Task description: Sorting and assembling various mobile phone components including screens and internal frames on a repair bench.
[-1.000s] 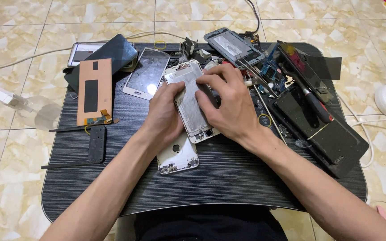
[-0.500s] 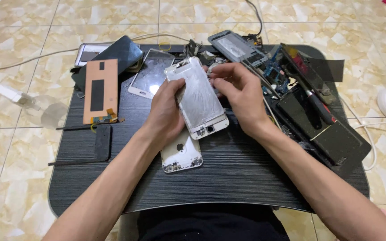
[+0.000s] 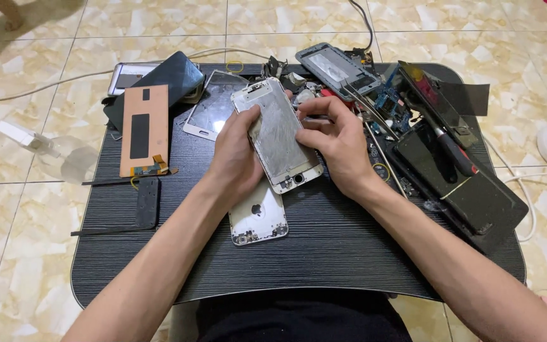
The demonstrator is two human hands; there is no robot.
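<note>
Left hand: the left hand [image 3: 238,155] grips the white phone screen panel [image 3: 278,136] along its left long edge, thumb over the face.
Right hand: the right hand [image 3: 337,142] pinches the panel's right long edge near the top, fingers curled in.
Panel position: lifted above the middle of the black table [image 3: 324,253], tilted, its button end toward the table's near edge.
Underneath: a white phone back shell [image 3: 257,218] lies flat just below the left wrist, apart from the panel.
Handling: the panel looks thin, light and stiff, with a glass face likely to crack if bent; the long side edges seem the safest hold, not the face or the narrow ends.
Left edge: a copper-coloured backing sheet [image 3: 144,130] and a dark phone [image 3: 175,76].
Right edge: dark phone bodies and a red-handled tool [image 3: 451,149] in a heap.
</note>
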